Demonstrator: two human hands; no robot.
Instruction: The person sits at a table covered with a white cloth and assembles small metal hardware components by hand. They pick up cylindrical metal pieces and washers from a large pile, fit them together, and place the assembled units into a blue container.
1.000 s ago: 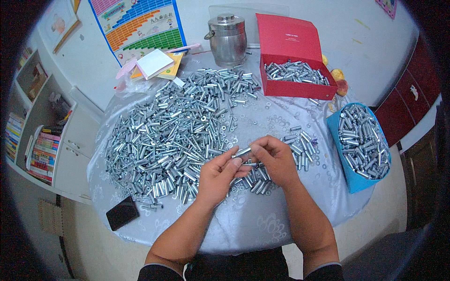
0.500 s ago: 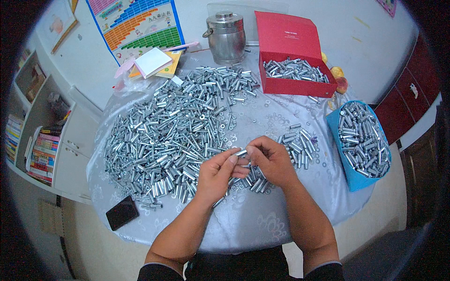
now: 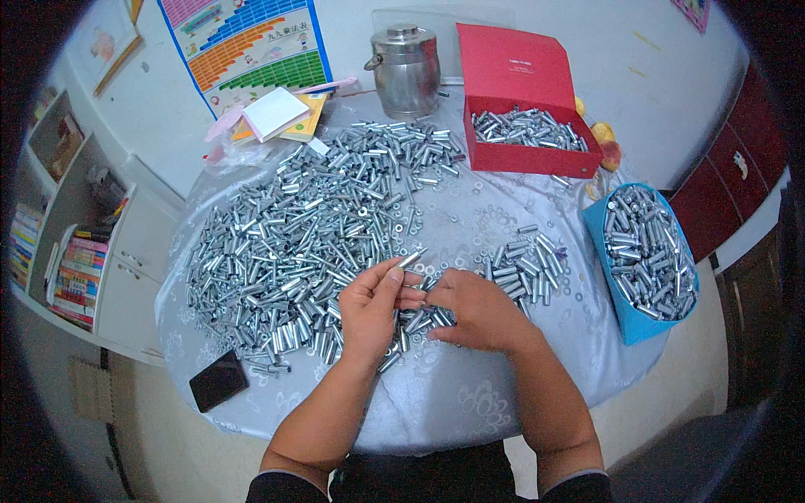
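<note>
My left hand is closed, pinching a short silvery metal sleeve between thumb and fingers, its free end pointing up and to the right. Beside it, my right hand is lowered, palm down, to the near edge of the loose metal parts. Its thumb stands apart from the fingers, and some fingertips are hidden. A broad heap of metal sleeves, bolts and washers spreads left of and beyond my hands. Just right of my hands lies a smaller group of metal pieces.
A red box with its lid up and a blue bin, both filled with metal parts, stand at the right. At the back are a metal pot and a notepad. A black phone lies at the near left.
My right hand has let go of the metal piece and dropped toward the parts near me. My left hand has shifted slightly left, still pinching the piece, which now tilts up more.
</note>
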